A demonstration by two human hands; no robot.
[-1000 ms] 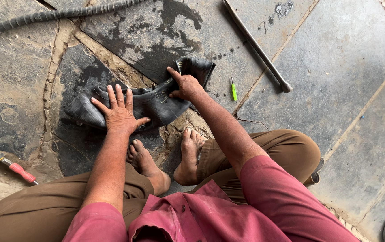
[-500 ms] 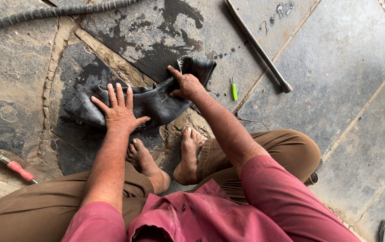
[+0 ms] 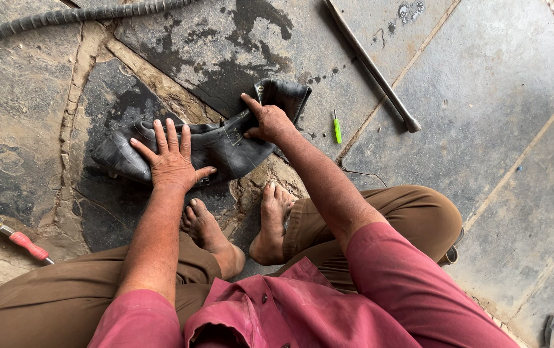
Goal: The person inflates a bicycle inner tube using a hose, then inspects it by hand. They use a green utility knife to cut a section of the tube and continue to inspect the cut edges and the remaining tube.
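1. My left hand (image 3: 172, 160): flat, fingers splayed, pressing black inner tube (image 3: 225, 142) onto stone floor (image 3: 483, 96); no grip.
2. Right hand (image 3: 267, 121): fingers pinning tube's folded end, partly curled.
3. Risk: wet patch under tube, palm could slip and the fold spring open.
4. Green tool (image 3: 337, 127) and metal bar (image 3: 373, 67) lie nearby to the right.

Grey stone slab floor (image 3: 496, 84), sandy cracked joints, dark wet stains, daylight

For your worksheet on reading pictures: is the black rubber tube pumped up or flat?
Flat. The rubber tube lies limp and creased on the stone floor under both pressing hands.
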